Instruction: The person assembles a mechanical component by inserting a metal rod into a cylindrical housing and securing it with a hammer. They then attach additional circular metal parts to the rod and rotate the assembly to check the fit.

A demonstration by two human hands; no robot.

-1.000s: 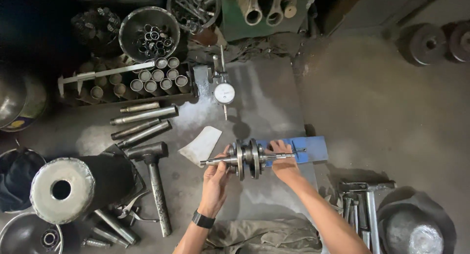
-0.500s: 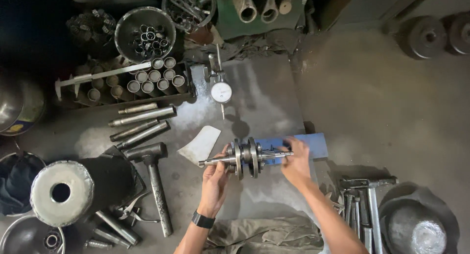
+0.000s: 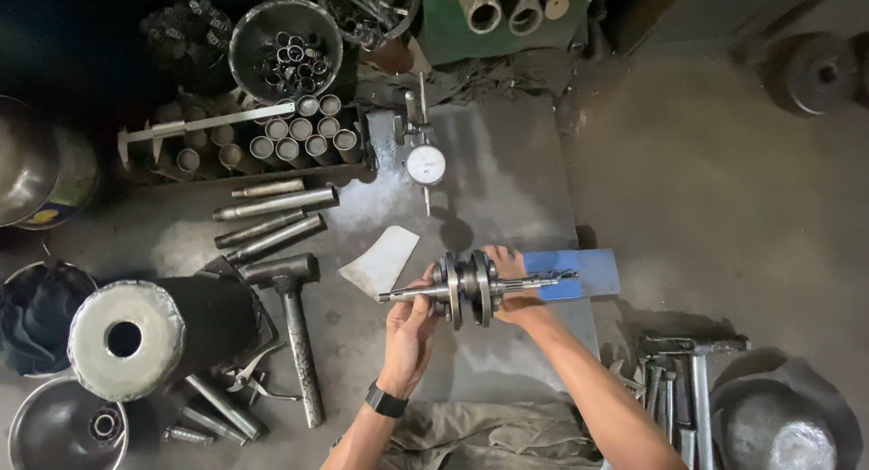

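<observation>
I hold a steel crankshaft (image 3: 466, 289) level above a dark metal plate (image 3: 507, 180). It has two round flywheel webs in the middle and a thin shaft out each side. My left hand (image 3: 409, 330) grips the left shaft, a black watch on its wrist. My right hand (image 3: 510, 284) is under the right web and shaft. The right shaft tip lies over a blue block (image 3: 579, 273). A dial gauge (image 3: 424, 164) on a stand sits farther back on the plate. A pale wedge-shaped piece (image 3: 382, 262) lies just left of the crankshaft.
A hammer (image 3: 294, 330) and several steel rods (image 3: 272, 216) lie to the left. A rack of metal sleeves (image 3: 272, 144), bowls of parts (image 3: 285, 49) and a big cylinder (image 3: 136, 339) crowd the left side. More tools (image 3: 688, 388) lie at lower right beside a pan (image 3: 787, 416).
My right hand slid from the shaft's right end inward, under the right web. The crankshaft stayed about where it was, level over the plate.
</observation>
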